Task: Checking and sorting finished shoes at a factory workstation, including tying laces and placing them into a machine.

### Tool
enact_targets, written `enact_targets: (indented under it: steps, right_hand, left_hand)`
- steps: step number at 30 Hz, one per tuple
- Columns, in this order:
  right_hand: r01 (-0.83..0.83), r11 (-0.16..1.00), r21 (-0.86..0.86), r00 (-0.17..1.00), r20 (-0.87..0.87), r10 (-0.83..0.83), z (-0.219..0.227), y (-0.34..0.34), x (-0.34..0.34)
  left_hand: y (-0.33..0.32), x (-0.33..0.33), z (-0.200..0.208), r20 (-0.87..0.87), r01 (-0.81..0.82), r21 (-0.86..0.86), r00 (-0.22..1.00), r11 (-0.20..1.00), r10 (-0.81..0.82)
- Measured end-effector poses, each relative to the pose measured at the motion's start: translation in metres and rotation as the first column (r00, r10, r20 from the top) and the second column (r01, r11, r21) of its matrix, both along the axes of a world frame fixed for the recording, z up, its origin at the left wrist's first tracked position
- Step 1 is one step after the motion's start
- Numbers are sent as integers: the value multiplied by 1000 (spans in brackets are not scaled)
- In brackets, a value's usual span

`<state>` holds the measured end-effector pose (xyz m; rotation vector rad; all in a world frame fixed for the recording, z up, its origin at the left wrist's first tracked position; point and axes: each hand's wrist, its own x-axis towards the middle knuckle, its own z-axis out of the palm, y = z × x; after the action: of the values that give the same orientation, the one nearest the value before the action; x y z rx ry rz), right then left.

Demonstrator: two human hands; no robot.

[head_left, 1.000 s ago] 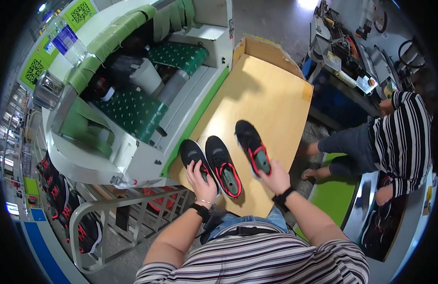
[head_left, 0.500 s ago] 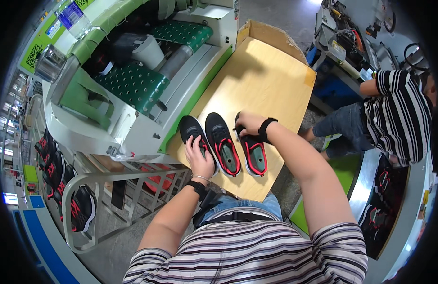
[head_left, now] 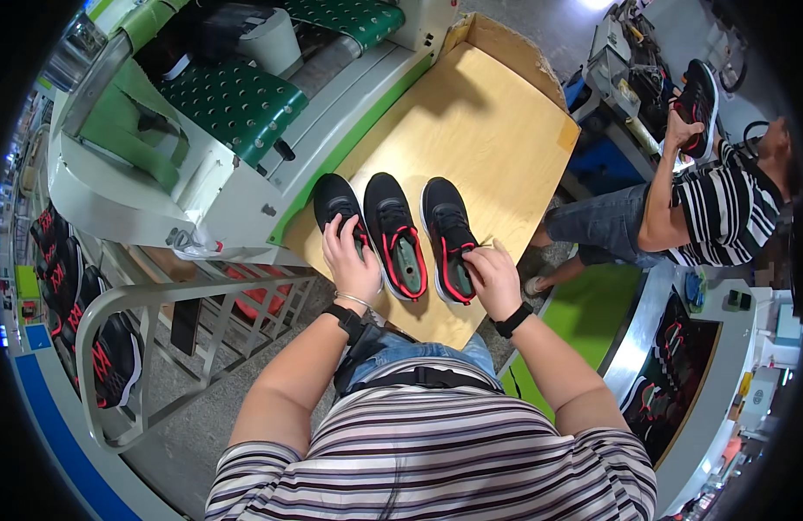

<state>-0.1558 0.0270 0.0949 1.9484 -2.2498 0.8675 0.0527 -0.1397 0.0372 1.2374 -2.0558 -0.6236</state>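
Note:
Three black sneakers with red-lined collars stand side by side on a light wooden board, toes pointing away from me. My left hand (head_left: pixel 353 265) lies over the opening of the left sneaker (head_left: pixel 333 193), fingers apart and touching its collar and tongue. The middle sneaker (head_left: pixel 387 201) is untouched, its grey-green insole showing. At the right sneaker (head_left: pixel 445 208), my right hand (head_left: pixel 495 280) is closed, thumb and fingers pinching the collar edge beside the tongue. My fingers hide part of both outer sneakers' openings.
The wooden board (head_left: pixel 497 113) has a cardboard edge at its far end. Left of it stands a machine with a perforated green belt (head_left: pixel 236 104). More sneakers sit on a metal rack (head_left: pixel 115 308) at left. On the right, a co-worker (head_left: pixel 731 208) holds up a black sneaker (head_left: pixel 698 108).
My right hand has moved back from the right sneaker's front to its collar. My left hand stays at the left sneaker. The co-worker has raised a sneaker into view.

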Motion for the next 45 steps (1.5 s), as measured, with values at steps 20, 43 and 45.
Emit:
enact_targets:
  steps: [20, 43, 45]
  right_hand:
    - [204, 964, 171, 897, 363, -254, -9, -14, 7]
    - [27, 999, -48, 874, 486, 0, 160, -406, -96]
    - [136, 932, -335, 966, 254, -50, 112, -439, -115]
  left_hand:
    - [44, -57, -9, -172, 146, 309, 980, 940, -96]
    - [-259, -44, 207, -404, -448, 143, 787, 882, 466]
    - [-268, -70, 215, -399, -483, 49, 793, 874, 460]
